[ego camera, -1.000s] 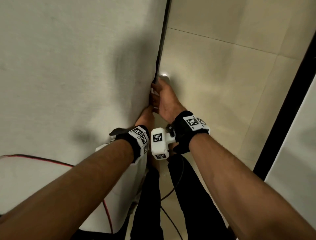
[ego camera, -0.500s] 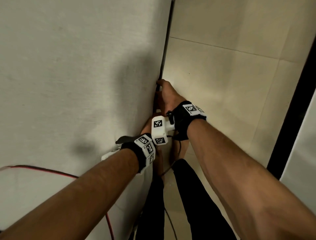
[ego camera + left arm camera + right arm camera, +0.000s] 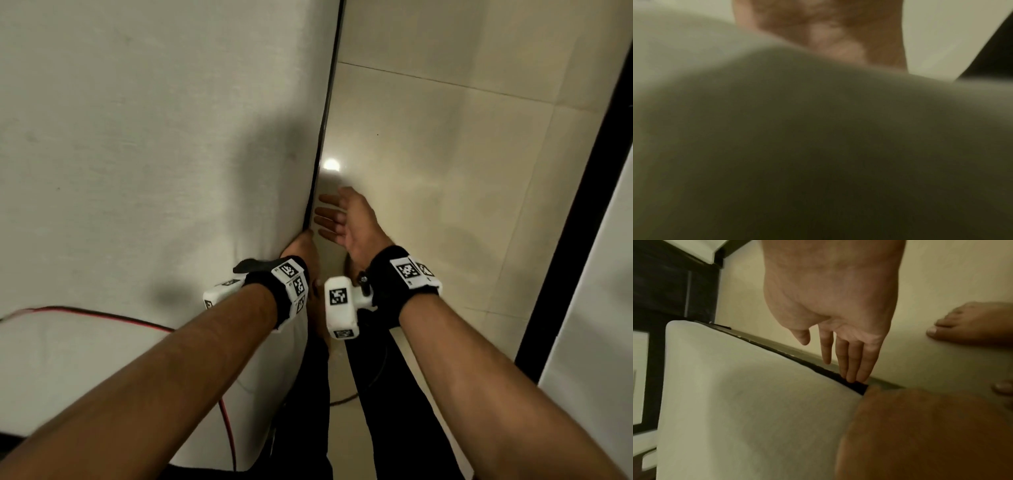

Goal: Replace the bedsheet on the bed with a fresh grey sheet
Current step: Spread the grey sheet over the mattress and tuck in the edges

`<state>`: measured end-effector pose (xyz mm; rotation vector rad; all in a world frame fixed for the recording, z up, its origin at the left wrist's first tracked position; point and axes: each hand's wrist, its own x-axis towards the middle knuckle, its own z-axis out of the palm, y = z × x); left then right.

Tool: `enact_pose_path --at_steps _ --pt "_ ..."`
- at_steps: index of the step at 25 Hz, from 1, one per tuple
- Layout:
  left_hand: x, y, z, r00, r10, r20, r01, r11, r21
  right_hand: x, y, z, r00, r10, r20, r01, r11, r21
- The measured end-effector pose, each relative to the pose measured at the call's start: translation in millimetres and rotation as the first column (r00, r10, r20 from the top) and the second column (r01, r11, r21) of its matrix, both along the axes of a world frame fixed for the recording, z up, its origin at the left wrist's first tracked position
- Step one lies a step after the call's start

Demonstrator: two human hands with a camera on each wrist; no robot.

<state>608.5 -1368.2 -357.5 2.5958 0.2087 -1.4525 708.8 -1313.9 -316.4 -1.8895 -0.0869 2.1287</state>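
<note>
A pale grey sheet covers the mattress, which fills the left of the head view. My left hand is at the mattress side edge, and its fingers go down out of sight. In the left wrist view blurred sheet hides all but the palm. My right hand hangs just right of that edge, palm toward the mattress and fingers straight, holding nothing. In the right wrist view its fingertips reach the dark gap under the sheet, beside my left hand.
Glossy beige floor tiles lie to the right of the bed. A dark vertical strip borders them at far right. A red cable runs across the sheet near my left forearm. My bare foot stands on the floor by the bed.
My right hand has come off the mattress edge and its fingers have straightened out. The left hand stays at the same edge.
</note>
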Motion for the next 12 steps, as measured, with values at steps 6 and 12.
enact_pose_path --at_steps 6,12 --pt "-0.4 -15.3 63.4 0.959 0.278 0.058 -0.268 0.953 -0.141 18.8 -59.4 8.2 0.996 0.082 0.02 -0.081 0.996 -0.03" --pt "-32.8 -133.1 93.7 0.981 0.181 0.064 -0.174 0.98 -0.092 14.7 -113.4 27.6 0.998 0.029 0.053 -0.028 0.999 -0.02"
